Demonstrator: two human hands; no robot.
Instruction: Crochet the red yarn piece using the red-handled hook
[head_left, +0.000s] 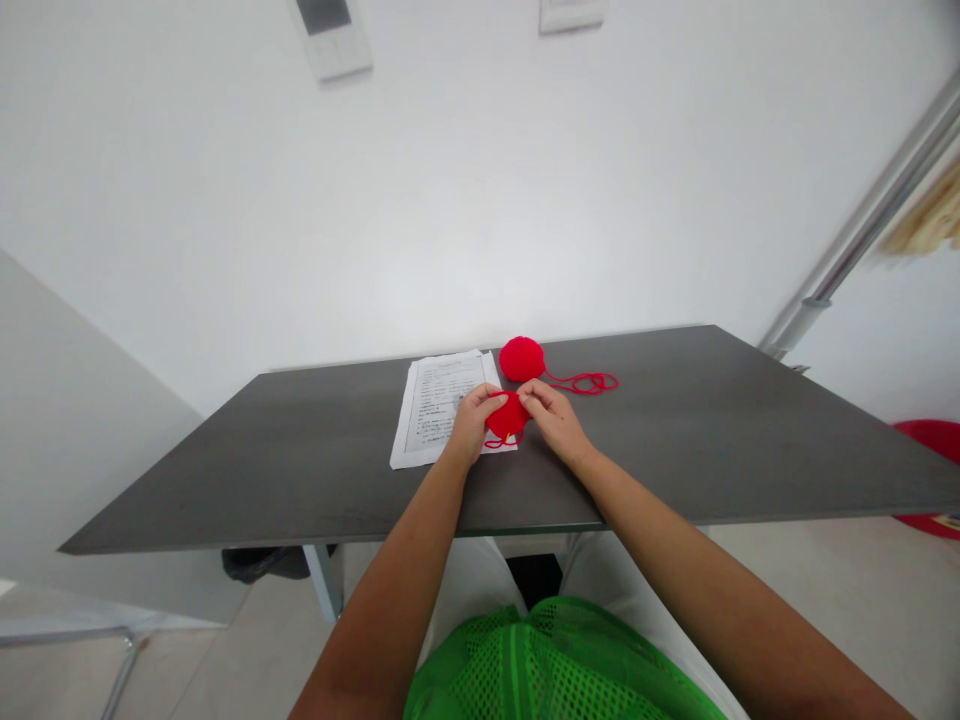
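Between my two hands is a small red crochet piece (508, 416), held up over the front part of the papers. My left hand (472, 418) pinches its left edge, and my right hand (551, 412) grips the upper right edge with thumb and fingers together. A loop of red yarn hangs under the piece, beside a tiny yellow bit (508, 436) too small to name. Just behind my hands a ball of red yarn (521, 359) rests on the table, its loose strand (589, 383) curling out to the right. Whether my right fingers also hold a hook is hidden.
Printed sheets of paper (427, 410) lie on the dark grey table (712, 430), left of and partly under my hands. The white wall (480, 200) rises along the table's back edge. A red round container (934, 440) stands beyond the right end, and a black bag (266, 563) is below at left.
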